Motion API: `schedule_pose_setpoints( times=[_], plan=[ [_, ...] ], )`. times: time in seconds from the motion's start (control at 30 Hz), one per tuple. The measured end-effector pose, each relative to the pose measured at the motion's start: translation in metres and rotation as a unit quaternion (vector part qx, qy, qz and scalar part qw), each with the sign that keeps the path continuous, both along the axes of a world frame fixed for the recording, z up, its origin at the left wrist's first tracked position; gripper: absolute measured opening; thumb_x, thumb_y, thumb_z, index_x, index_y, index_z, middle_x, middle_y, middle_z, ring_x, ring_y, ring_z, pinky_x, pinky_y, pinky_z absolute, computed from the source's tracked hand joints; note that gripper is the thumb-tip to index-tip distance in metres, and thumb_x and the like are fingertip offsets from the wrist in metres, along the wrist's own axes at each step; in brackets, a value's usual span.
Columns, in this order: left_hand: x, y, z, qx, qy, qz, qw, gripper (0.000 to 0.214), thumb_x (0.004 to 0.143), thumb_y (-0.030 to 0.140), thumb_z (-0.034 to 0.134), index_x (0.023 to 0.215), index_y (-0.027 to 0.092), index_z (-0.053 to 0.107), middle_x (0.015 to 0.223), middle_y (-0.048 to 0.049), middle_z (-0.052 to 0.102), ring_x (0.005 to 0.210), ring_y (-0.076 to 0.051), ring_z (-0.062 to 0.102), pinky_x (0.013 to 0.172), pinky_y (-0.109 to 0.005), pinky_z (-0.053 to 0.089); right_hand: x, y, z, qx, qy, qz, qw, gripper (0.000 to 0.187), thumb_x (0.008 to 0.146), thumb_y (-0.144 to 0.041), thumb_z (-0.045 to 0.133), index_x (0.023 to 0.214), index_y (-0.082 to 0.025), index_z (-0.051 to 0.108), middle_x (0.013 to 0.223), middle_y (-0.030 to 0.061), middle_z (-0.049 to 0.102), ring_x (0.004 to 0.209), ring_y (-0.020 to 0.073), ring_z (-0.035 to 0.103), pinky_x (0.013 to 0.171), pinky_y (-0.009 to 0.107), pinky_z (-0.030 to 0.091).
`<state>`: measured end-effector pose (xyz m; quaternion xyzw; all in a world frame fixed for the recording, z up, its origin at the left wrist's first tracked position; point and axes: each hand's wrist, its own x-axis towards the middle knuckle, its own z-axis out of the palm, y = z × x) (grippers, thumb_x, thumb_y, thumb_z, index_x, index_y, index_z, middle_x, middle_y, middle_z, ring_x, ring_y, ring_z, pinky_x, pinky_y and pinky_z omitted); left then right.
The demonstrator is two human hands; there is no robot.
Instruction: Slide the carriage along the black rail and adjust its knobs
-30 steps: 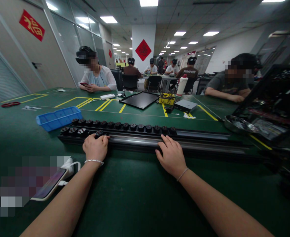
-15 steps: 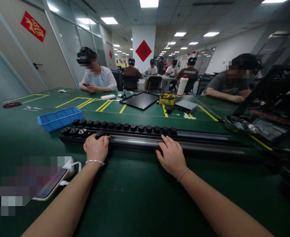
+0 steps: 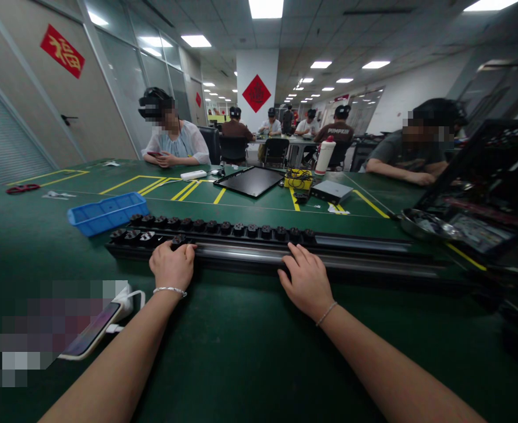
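Two long black rails lie side by side across the table. The near rail [image 3: 241, 251] has a shiny metal channel, with several black socket modules [image 3: 132, 236] at its left end. My left hand [image 3: 171, 265] is closed round a single black socket module [image 3: 178, 239] on this rail, the fingertips partly hidden behind the hand. Farther right, my right hand [image 3: 307, 281] rests on the near rail with its fingers stretched out, holding nothing. Along the far rail [image 3: 360, 242] runs a row of several similar modules [image 3: 239, 229], ending short of its right part.
A blue plastic bin [image 3: 109, 212] stands behind the rails' left end. A phone [image 3: 91, 332] with a cable lies front left. Farther back are a black tray-like panel [image 3: 250, 181], a grey box [image 3: 332, 191] and a white bottle [image 3: 325, 155]. A metal bowl [image 3: 430, 226] sits right; co-workers sit opposite.
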<state>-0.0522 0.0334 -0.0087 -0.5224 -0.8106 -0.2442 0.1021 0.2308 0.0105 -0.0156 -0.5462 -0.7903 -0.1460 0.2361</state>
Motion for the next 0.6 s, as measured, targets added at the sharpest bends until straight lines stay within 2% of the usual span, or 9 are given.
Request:
schedule_pose_setpoints(
  times=[0.6],
  plan=[
    [-0.0036, 0.0025, -0.0032, 0.016, 0.008, 0.0, 1.0, 0.033, 0.085, 0.032, 0.04, 0.093, 0.028, 0.072, 0.114, -0.012, 0.051, 0.108, -0.028, 0.043, 0.091, -0.042, 0.033, -0.0006, 0.0008, -0.0007, -0.003, -0.002, -0.003, 1.0, 0.026, 0.083, -0.034, 0.046, 0.098, -0.019, 0.062, 0.132, 0.011, 0.048, 0.123, 0.0262, 0.038, 0.096, 0.042, 0.03]
  ],
)
